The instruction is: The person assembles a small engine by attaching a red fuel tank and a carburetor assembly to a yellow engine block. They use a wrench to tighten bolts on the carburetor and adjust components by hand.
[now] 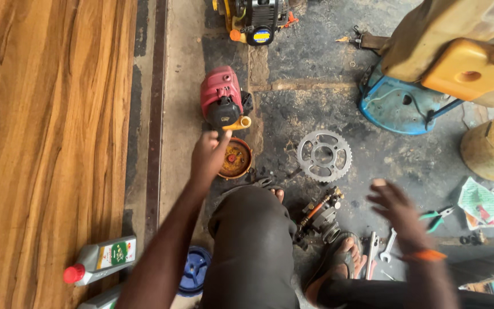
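The left hand (pixel 210 153) reached forward with its fingers curled loosely, empty as far as could be seen, just above a round oily bowl (pixel 236 158) and just below the yellow spout of a small red engine (pixel 222 97); the right hand (pixel 394 207) hovered blurred, fingers spread wide, holding nothing, over the dark floor near green-handled pliers (pixel 438 217) and a spanner (pixel 388 246); a toothed sprocket (pixel 324 155) lay between the hands

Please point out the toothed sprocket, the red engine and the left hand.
toothed sprocket (pixel 339 167): head view, on its toothed rim.
red engine (pixel 219 87): head view, on its red cover.
left hand (pixel 208 155): head view, on its back.
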